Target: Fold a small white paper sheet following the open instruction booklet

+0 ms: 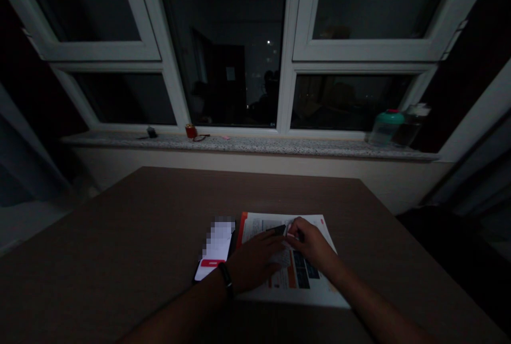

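Note:
A printed booklet with orange edging lies on the brown table. My left hand, a dark band at its wrist, rests across the booklet with its fingers stretched out toward the right. Over the upper part of the page, my right hand is closed, thumb and fingers pinched on a small pink-and-white object. The kind of that object is too dim and too covered to make out. The left fingertips are close beside it. Left of the booklet lies a lit phone, its screen partly blurred.
The wooden table ends at a wall below a speckled stone sill. On the sill stand a small red jar, a little dark bottle and a teal-lidded container. White-framed windows rise behind; the room is dark.

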The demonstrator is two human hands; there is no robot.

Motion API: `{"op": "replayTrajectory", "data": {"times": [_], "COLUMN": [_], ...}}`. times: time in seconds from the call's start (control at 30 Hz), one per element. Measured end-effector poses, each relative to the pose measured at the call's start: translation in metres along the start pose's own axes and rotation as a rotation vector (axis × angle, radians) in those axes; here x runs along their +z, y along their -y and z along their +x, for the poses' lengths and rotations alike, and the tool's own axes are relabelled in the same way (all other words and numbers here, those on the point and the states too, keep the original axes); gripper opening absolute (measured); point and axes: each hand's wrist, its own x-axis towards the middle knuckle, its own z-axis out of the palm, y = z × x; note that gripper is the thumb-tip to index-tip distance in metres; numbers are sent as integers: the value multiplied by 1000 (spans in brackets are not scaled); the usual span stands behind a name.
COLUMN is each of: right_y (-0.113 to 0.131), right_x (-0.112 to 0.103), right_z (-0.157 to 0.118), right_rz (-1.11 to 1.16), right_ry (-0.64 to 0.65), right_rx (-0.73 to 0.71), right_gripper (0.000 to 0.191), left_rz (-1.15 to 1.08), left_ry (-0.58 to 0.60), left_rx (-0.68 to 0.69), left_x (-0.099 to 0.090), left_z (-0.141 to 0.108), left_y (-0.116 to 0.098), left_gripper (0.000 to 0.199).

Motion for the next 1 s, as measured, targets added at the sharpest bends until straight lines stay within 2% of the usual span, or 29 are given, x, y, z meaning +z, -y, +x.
{"op": "replayTrajectory", "data": {"times": [0.2, 0.47, 0.6, 0.7, 1.0], "right_y": [-2, 7, 11, 10, -4], "right_x": [-4, -10, -13, -12, -5], "right_z": [2, -11, -15, -15, -4], "right_rz": [-33, 49, 33, 22, -31], "right_ry": [69, 244, 292, 277, 107], "right_rx": [-58, -98, -104, -95, -59], "right_gripper": [19, 23, 22, 20, 17], "left_rz": [-14, -34, -44, -50, -67], "left_ry": [16, 31, 27, 28, 15], "left_rx": [-18, -11, -15, 2, 4], "left_x": [-2, -3, -2, -2, -2], "left_z": [0, 2, 1, 1, 1], "left_y": [-2, 0, 1, 3, 2], "left_gripper": [55, 54, 52, 52, 51]}}
